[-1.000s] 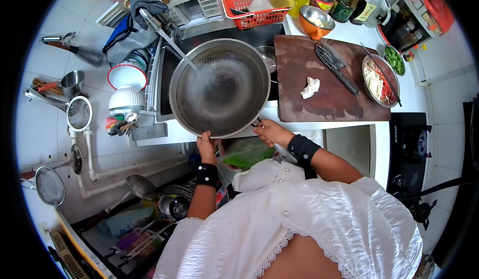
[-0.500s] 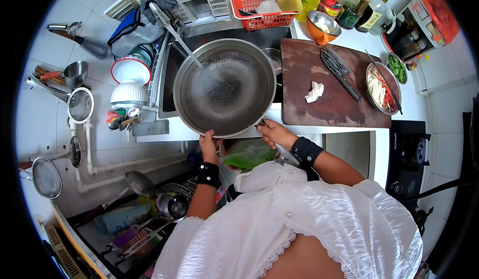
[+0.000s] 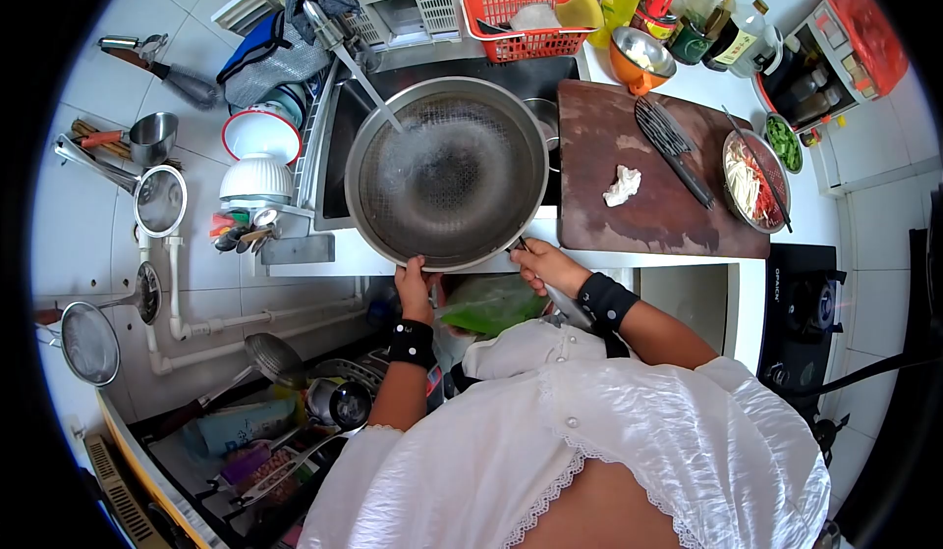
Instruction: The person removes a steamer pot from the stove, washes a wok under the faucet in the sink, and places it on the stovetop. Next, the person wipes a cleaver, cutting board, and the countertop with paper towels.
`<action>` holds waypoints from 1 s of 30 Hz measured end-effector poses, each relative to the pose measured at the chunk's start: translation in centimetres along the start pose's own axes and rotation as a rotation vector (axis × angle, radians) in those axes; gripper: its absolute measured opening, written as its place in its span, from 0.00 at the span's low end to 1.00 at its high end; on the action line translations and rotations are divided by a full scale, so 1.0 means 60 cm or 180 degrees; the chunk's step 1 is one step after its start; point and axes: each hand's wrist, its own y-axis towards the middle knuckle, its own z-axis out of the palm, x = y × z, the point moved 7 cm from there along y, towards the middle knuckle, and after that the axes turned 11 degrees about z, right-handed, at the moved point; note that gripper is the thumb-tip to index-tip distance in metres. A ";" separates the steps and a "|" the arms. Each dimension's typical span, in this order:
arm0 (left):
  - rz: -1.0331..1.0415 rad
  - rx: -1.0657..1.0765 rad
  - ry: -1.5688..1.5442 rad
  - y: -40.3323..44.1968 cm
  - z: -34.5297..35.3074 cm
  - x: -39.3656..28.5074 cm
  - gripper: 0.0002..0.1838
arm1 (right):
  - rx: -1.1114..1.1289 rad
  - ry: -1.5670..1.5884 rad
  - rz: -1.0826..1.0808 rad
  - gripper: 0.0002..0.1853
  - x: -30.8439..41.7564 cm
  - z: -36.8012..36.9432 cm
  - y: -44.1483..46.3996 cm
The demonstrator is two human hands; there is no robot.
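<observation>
A wide grey wok (image 3: 447, 225) is held over the sink (image 3: 334, 191) under the faucet (image 3: 365, 85). Water streams into it and spreads over its textured inner surface. My left hand (image 3: 414, 289) grips the near rim from below, thumb on top. On the wok's handle (image 3: 568, 305), close to where it meets the pan, my right hand (image 3: 551, 268) is closed. The handle slopes down toward my body, and part of it is hidden by the hand.
Right of the sink lies a brown cutting board (image 3: 629, 230) with a knife (image 3: 688, 171), a crumpled white piece (image 3: 622, 186) and a bowl of shredded food (image 3: 751, 181). Bowls (image 3: 257, 181) stand in a rack at left. A red basket (image 3: 530, 43) sits behind the sink. The stove (image 3: 801, 313) is far right.
Water keeps running into the wok, and its splash pattern has shifted slightly. Both hands keep their holds; the whole view has moved only a few pixels.
</observation>
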 end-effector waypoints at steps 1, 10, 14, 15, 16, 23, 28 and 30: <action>0.0010 -0.0008 -0.0008 0.002 -0.002 0.003 0.09 | -0.0007 0.0002 -0.0017 0.11 -0.001 -0.001 0.002; 0.0037 -0.0007 0.0009 0.000 0.000 -0.001 0.09 | -0.0011 -0.0106 -0.0041 0.12 0.004 0.001 -0.001; -0.0012 -0.0002 0.0011 0.000 -0.001 0.002 0.09 | -0.0001 -0.0094 -0.0039 0.12 0.004 0.001 -0.002; -0.0017 0.0005 0.0010 0.001 -0.001 0.002 0.09 | -0.0027 -0.0113 -0.0038 0.12 0.005 0.002 -0.003; -0.0023 0.0012 0.0008 0.000 -0.001 0.002 0.09 | -0.0054 -0.0132 -0.0036 0.12 0.006 0.001 -0.004; -0.0019 -0.0107 -0.0021 -0.002 0.002 -0.001 0.09 | -0.0082 -0.0160 -0.0086 0.11 0.001 -0.001 0.000; 0.0037 -0.0078 -0.0007 -0.005 0.003 -0.006 0.09 | -0.0084 -0.0139 -0.0035 0.11 -0.002 -0.002 0.003; -0.0023 -0.0046 0.0020 -0.004 0.001 -0.005 0.10 | -0.0052 -0.0221 -0.0050 0.12 0.001 0.000 0.004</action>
